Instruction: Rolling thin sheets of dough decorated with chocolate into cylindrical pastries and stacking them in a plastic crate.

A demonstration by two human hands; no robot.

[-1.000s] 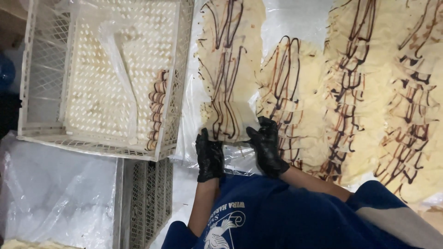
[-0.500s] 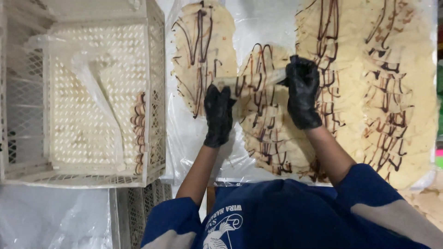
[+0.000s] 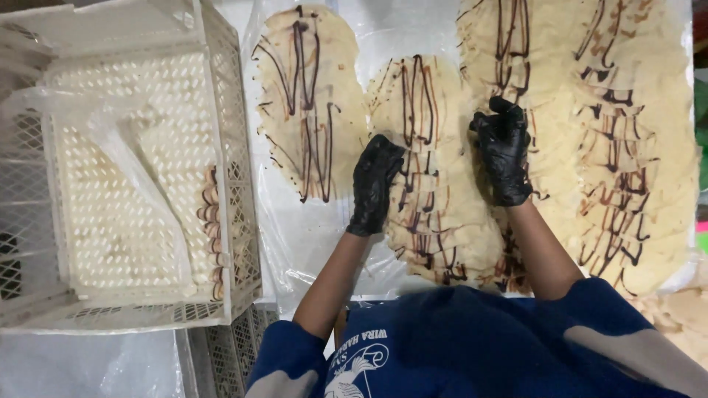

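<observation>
Two hands in shiny black gloves rest on a row of thin, flat pancakes. The left hand (image 3: 375, 184) lies on the left edge of the middle pancake stack (image 3: 435, 191), with its fingers curled down against the edge, so its grip looks closed on the stack's side. The right hand (image 3: 504, 151) presses on the right edge of the same stack, fingers bent in a loose fist. So the stack sits right between both hands. The pancakes are pale yellow, soft and round, with dark brown chocolate lines squiggled over them, and they overlap like fallen cards. They lie on a clear, crinkly plastic sheet (image 3: 295, 236) on the table. To the left stands a white plastic crate (image 3: 236, 169) full of little holes.
</observation>
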